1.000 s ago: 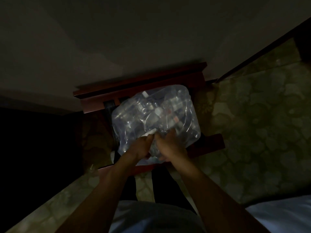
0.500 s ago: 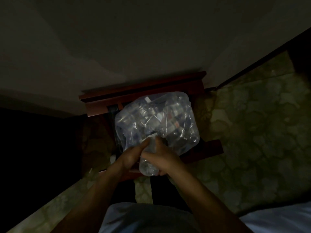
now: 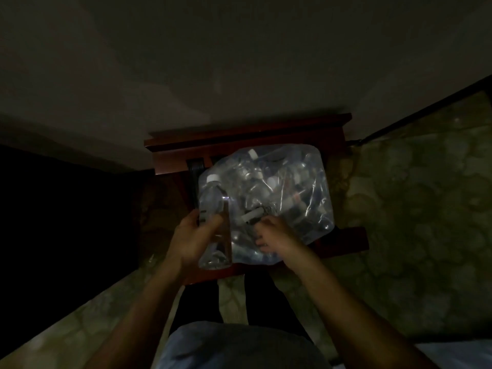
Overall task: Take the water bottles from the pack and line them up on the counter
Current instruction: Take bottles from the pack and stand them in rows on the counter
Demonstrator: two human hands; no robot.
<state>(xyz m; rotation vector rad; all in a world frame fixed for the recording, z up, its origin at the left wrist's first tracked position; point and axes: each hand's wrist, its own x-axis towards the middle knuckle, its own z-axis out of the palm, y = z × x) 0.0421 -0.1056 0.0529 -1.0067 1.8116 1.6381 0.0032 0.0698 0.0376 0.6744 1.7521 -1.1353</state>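
A clear shrink-wrapped pack (image 3: 290, 193) of water bottles sits on a dark red wooden chair (image 3: 239, 134) in dim light. My left hand (image 3: 191, 238) grips a clear bottle with a white cap (image 3: 213, 209), held upright out of the pack at its left side. At the torn near edge of the wrap is my right hand (image 3: 277, 238), fingers curled at the plastic beside another white-capped bottle (image 3: 250, 215) lying in the opening. Several more caps show through the wrap.
The chair stands against a plain wall (image 3: 239, 62). Patterned stone floor (image 3: 412, 209) spreads to the right and lower left. A deep dark area (image 3: 53, 222) fills the left side. My legs and shirt are at the bottom.
The bottle that both hands held at the pack's opening has come fully out and now stands in my left hand at the left. My right hand has gone back to the opening.
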